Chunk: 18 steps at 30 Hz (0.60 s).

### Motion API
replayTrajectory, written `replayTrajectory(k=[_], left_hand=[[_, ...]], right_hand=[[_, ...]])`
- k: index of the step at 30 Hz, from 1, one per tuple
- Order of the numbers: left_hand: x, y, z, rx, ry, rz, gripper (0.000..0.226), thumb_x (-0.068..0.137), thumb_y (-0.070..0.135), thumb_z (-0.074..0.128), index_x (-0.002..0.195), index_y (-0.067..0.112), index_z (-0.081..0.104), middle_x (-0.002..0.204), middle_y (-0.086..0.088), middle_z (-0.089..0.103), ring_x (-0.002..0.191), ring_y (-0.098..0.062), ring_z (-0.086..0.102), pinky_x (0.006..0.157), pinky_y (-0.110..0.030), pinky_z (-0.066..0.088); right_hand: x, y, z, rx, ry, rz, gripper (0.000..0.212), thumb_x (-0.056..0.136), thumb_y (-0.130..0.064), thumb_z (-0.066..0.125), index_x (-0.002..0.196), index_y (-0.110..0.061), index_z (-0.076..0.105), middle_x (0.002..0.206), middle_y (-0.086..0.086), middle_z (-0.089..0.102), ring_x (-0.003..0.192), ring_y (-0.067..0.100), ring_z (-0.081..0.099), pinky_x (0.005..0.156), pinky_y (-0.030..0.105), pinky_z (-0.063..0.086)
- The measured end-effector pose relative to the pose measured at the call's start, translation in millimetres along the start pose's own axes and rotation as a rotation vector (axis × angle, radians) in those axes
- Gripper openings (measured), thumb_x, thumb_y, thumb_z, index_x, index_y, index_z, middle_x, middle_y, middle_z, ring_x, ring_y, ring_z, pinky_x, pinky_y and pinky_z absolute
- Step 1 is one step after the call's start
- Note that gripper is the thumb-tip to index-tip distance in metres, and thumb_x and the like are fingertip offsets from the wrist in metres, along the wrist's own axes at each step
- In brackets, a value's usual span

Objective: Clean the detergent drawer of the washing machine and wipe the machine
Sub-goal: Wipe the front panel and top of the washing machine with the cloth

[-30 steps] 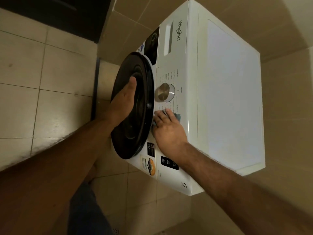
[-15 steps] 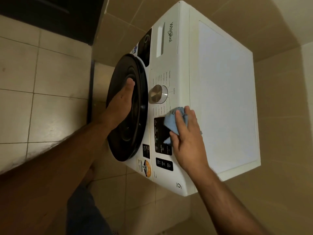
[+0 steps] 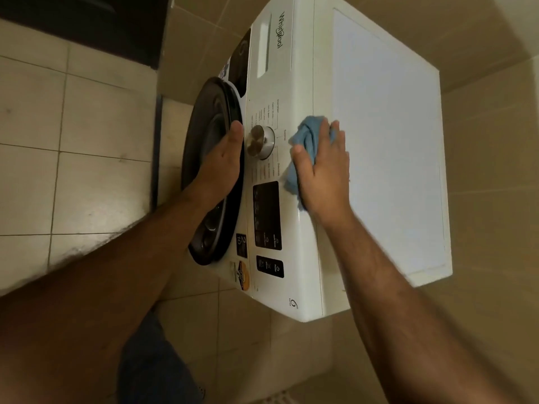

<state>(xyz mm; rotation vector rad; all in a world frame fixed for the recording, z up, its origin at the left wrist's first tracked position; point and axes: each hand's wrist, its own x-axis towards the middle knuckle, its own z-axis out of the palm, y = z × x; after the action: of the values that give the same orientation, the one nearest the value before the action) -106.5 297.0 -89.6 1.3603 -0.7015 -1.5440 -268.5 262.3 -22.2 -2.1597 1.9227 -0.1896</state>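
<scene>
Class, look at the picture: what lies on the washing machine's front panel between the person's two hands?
In the head view, the silver dial lies between the left hand and the right hand.

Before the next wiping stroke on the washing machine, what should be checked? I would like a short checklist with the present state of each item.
1. Blue cloth held under the right hand: ok, fingers press on it and the thumb curls at its edge.
2. Cloth is on the machine: ok, at the top front edge of the washing machine.
3. Left hand steadies the round door: ok, it rests flat on it.
4. Door fully latched: cannot tell.
5. Cloth is away from the knob: ok, a gap shows.
6. Detergent drawer is shut: ok, it looks flush.
</scene>
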Motion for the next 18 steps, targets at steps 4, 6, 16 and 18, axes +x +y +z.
replayTrajectory(k=[4,6,16,18], left_hand=[[-14,1,7,0.032,-0.008,-0.048,0.088,0.078,0.077,0.015,0.15,0.028,0.031,0.157,0.001,0.029,0.146,-0.017,0.023,0.12,-0.044,0.014],[-19,2,10,0.043,0.003,-0.062,0.092,0.074,0.078,0.014,0.15,0.03,0.03,0.158,0.001,0.028,0.146,-0.018,0.023,0.12,-0.048,0.014],[-37,-6,22,0.075,-0.004,0.014,0.054,0.102,0.049,0.016,0.145,0.026,0.039,0.131,0.013,0.041,0.117,0.006,0.031,0.095,-0.01,0.024],[-44,-10,25,0.091,-0.024,0.014,0.052,0.104,0.044,0.017,0.146,0.023,0.037,0.124,0.018,0.041,0.104,0.019,0.034,0.082,0.007,0.021]], right_hand=[[-72,24,-3,-0.055,-0.09,-0.033,0.072,0.095,-0.059,0.03,0.154,-0.017,0.019,0.158,0.008,0.02,0.147,0.025,0.019,0.116,0.051,0.023],[-95,34,-4,-0.074,-0.135,-0.055,0.077,0.091,-0.061,0.032,0.152,-0.014,0.026,0.157,0.011,0.024,0.146,0.027,0.02,0.116,0.052,0.022],[-17,6,1,-0.046,0.035,0.029,0.076,0.097,-0.06,0.033,0.156,-0.017,0.012,0.163,0.011,0.011,0.15,0.024,0.006,0.122,0.047,0.008],[-31,9,4,-0.027,0.047,0.032,0.075,0.097,-0.059,0.032,0.156,-0.018,0.011,0.162,0.009,0.013,0.15,0.024,0.009,0.122,0.047,0.011]])
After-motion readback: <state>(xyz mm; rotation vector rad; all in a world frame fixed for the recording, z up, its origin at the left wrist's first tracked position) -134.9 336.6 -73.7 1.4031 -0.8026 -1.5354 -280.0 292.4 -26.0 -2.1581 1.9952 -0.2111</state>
